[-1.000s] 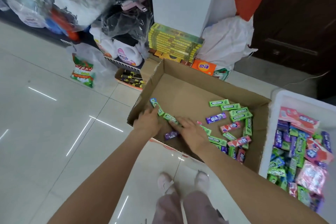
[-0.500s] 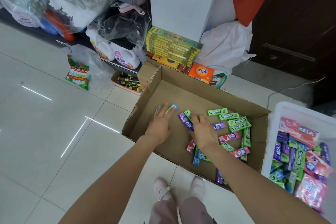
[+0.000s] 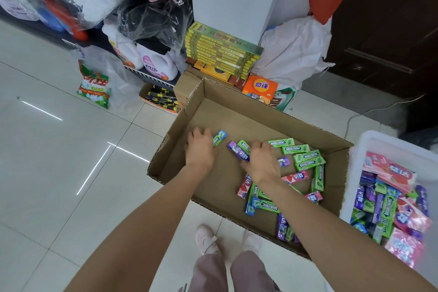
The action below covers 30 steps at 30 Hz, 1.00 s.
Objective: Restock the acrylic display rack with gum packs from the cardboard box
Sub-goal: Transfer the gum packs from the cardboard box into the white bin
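Since half a second ago both hands have barely shifted inside the cardboard box (image 3: pixel 237 111), though the view has tilted so the box now sits lower and more central in the frame. Loose gum packs (image 3: pixel 305 161) lie scattered over the right half of the box floor, mostly green ones, with a few red and purple ones among them. The left hand (image 3: pixel 200 149), left of centre, rests palm down with fingers spread and fairly straight; a blue-green pack (image 3: pixel 220 137) pokes out just beside its fingertips, touching them, and whether anything lies under the palm is hidden. The right hand (image 3: pixel 262 161), just right of centre, has its fingers curled over a purple pack (image 3: pixel 238 150) and a green pack (image 3: pixel 244 146) lying side by side; it seems to grip them, though the fingertips are hidden. At the right edge of the frame a white bin (image 3: pixel 369 140) holds a dense heap of more gum in green, purple and pink wrappers. Beyond the box, toward the top centre, stand a stack of yellow-green boxes (image 3: pixel 220 52) and an orange packet (image 3: pixel 260 86). White detergent jugs (image 3: pixel 154 64) stand to the upper left, and a green-and-red bag (image 3: pixel 94 85) lies on the pale tiled floor (image 3: pixel 59 161). Pink shoes (image 3: pixel 206 237) show at the bottom centre.
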Each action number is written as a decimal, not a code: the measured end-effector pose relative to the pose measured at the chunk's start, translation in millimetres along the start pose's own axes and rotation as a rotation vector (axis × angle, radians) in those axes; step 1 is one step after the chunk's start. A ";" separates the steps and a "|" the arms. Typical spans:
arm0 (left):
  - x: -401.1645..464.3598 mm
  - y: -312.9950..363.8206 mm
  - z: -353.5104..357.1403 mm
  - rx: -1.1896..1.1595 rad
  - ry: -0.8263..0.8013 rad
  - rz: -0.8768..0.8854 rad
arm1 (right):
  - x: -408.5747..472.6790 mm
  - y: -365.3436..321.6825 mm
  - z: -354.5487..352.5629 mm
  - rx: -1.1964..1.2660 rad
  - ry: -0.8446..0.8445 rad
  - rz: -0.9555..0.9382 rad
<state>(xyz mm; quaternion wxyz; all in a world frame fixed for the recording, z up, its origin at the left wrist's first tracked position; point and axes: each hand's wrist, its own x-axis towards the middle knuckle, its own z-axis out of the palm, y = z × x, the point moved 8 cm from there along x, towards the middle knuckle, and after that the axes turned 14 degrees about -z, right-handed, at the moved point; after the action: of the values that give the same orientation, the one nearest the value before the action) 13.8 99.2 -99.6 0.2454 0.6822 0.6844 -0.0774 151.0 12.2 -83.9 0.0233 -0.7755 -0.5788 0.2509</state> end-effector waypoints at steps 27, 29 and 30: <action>-223.1 211.5 40.8 -0.408 -0.165 0.343 | -217.2 202.4 -112.5 0.405 0.514 0.334; -246.1 233.8 60.1 -0.358 -0.151 0.391 | -238.1 235.8 -106.8 0.411 0.514 0.376; -256.4 243.8 69.2 -0.329 -0.135 0.415 | -246.1 251.0 -102.4 0.410 0.505 0.388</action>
<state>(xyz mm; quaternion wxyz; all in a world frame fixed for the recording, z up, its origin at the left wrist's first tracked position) 253.5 -147.1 9.4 0.4086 0.7520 0.5156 0.0413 365.8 -268.2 12.7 0.2722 -0.8873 -0.3350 0.1623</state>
